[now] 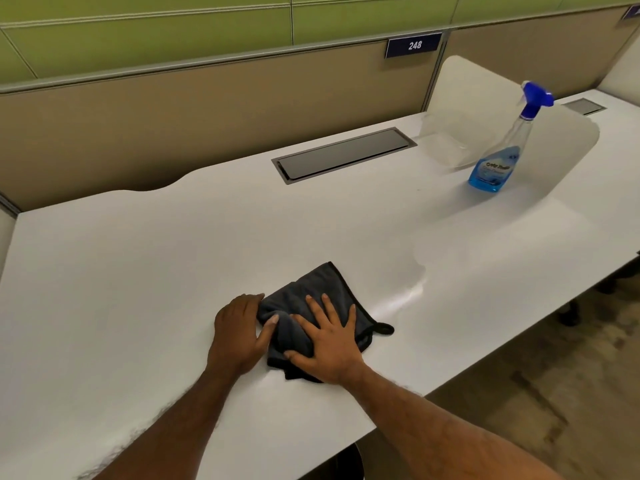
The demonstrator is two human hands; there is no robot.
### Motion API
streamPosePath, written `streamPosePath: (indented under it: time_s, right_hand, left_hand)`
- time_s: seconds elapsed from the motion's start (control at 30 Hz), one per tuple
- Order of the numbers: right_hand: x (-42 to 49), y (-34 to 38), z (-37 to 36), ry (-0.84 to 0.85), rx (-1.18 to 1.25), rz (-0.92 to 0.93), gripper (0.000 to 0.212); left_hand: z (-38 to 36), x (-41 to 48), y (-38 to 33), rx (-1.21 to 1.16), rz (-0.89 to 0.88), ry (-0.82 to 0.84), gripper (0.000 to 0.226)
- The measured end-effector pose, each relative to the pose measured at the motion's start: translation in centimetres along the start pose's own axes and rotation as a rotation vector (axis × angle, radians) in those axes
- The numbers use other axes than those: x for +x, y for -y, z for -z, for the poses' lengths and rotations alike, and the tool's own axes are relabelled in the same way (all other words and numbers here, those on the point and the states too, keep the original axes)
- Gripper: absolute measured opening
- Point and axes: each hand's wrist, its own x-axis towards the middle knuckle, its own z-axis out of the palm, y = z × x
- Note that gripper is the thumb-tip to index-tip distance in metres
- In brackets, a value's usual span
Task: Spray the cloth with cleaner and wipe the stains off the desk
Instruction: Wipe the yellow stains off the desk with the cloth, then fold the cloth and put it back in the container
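A dark grey cloth [311, 292] lies crumpled on the white desk [138, 271], near the front edge. My right hand [329, 344] rests flat on top of it with the fingers spread. My left hand [240, 332] sits at the cloth's left edge, thumb touching the fabric and fingers curled at its corner. A clear spray bottle [498, 154] with blue liquid and a blue trigger head stands upright at the far right of the desk, away from both hands. No stains are clearly visible on the surface.
A dark cable-tray lid [343, 154] is set into the desk at the back. A frosted white divider [485, 98] stands behind the bottle. A beige partition with a "248" sign [414, 45] runs along the back. The desk's front edge drops to the floor at right.
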Motion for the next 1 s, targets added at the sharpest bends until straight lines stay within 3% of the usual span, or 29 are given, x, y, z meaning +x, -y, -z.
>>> streamPosePath:
  time_s: [0.1, 0.2, 0.37, 0.53, 0.67, 0.8, 0.93, 1.0]
  right_hand:
    - [-0.1, -0.7, 0.5, 0.005, 0.106, 0.031, 0.073]
    - [0.0, -1.7, 1.4, -0.021, 0.221, 0.040, 0.055]
    - [1.0, -4.3, 3.3, -0.161, 0.343, 0.040, 0.027]
    - [2.9, -6.7, 5.2, -0.155, 0.271, -0.153, 0.038]
    - [4.5, -6.9, 6.4, -0.011, 0.461, -0.294, 0.066]
    - [7.3, -6.8, 7.4, 0.093, 0.692, -0.505, 0.083]
    - [8.4, -7.4, 8.6, 0.210, 0.925, -0.521, 0.039]
    - [8.5, -7.8, 9.2, 0.187, 0.986, -0.490, 0.032]
  left_hand:
    - [-0.3, 0.1, -0.8, -0.005, 0.023, -0.031, 0.053]
    - [-0.6, -0.2, -1.0, -0.066, 0.086, -0.035, 0.047]
    - [-1.0, 0.4, -2.4, -0.352, 0.411, -0.064, 0.042]
    - [-1.0, 1.8, -3.8, -0.348, 0.589, -0.021, 0.065]
    - [-0.4, 3.0, -3.6, -0.281, 0.593, 0.047, 0.046]
    - [1.3, 4.2, -3.7, -0.488, 0.421, 0.001, 0.035]
    - [3.8, 5.2, -4.2, -0.652, 0.249, 0.014, 0.042]
    - [4.8, 5.7, -4.4, -0.697, 0.213, -0.017, 0.044]
